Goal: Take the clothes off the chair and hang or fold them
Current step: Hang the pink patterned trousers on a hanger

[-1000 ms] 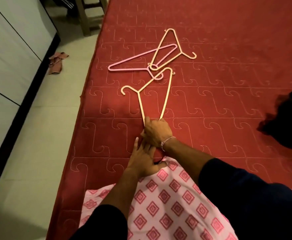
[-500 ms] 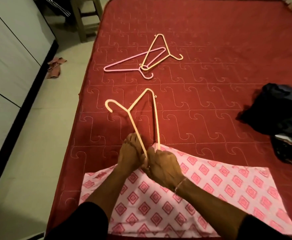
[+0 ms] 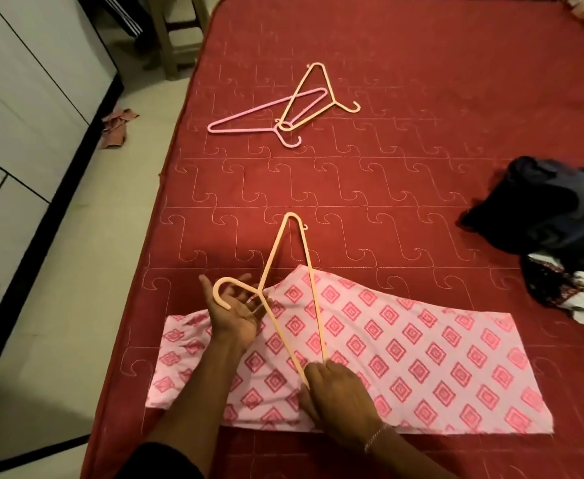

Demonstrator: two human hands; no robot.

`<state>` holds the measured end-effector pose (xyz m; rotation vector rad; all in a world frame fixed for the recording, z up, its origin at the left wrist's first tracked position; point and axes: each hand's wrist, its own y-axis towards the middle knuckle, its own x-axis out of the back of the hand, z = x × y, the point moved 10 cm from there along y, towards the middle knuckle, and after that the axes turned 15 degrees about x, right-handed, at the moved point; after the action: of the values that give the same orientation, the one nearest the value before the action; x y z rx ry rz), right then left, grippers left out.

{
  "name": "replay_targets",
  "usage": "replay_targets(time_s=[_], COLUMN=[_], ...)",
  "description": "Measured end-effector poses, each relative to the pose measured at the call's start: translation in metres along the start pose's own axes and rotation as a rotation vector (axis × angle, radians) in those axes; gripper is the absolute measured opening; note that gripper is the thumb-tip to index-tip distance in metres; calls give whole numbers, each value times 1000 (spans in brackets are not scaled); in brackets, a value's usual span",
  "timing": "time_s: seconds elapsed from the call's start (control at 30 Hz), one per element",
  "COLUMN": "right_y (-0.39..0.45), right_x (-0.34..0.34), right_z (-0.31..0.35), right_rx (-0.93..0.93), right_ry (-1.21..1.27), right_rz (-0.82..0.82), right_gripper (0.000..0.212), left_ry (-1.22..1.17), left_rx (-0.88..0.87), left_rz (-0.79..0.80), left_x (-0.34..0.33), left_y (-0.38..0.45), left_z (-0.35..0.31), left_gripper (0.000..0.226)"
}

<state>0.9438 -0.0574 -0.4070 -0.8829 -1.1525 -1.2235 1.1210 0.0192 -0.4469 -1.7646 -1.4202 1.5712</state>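
Two hands on cream hanger

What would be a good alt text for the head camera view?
Two hands slide a cream hanger over a folded pink patterned garment on a red bed; two more hangers and dark clothes lie beyond.
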Motion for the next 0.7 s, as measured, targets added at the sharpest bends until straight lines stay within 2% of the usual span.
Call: replay_targets(time_s=[0.03,0.1,0.17,0.23,0.3,0.4,0.47,0.53,0.6,0.67,0.7], right_y=[1,2,13,31,52,72,68,59,48,37,32], right_x=[-2,-2,7,15,21,25,23,33,46,51,49], right_z=[0,-4,-6,-7,-2,4,1,4,12,21,24], right_rx=[5,-38,-102,-167,-167,-136,-199,-255,-273,-268,-277], right_ry=[26,75,173,300,289,224,218,209,165,99,78], right_rz=[19,15,-12,-29,-55,-98,-115,-180,-240,-265,-256], right_gripper=[22,34,53,63,60,35,30,27,31,32,26], left_ry=[45,165,275,325,344,349,430,604,958,1318,1379], left_rx=[33,102,133,140,166,136,15,-148,-327,-355,-334], left_rz=[51,140,152,155,163,99,-37,-278,-634,-1027,-1177], left_x=[0,-4,-6,-7,-5,5,15,33,58,88,104], left_y=[-2,-6,-14,-23,-29,-36,-43,-57,-75,-92,-99], left_z=[1,2,0,-1,1,-4,-16,-34,-54,-63,-64], left_gripper=[80,67,49,45,46,34,30,27,32,52,61])
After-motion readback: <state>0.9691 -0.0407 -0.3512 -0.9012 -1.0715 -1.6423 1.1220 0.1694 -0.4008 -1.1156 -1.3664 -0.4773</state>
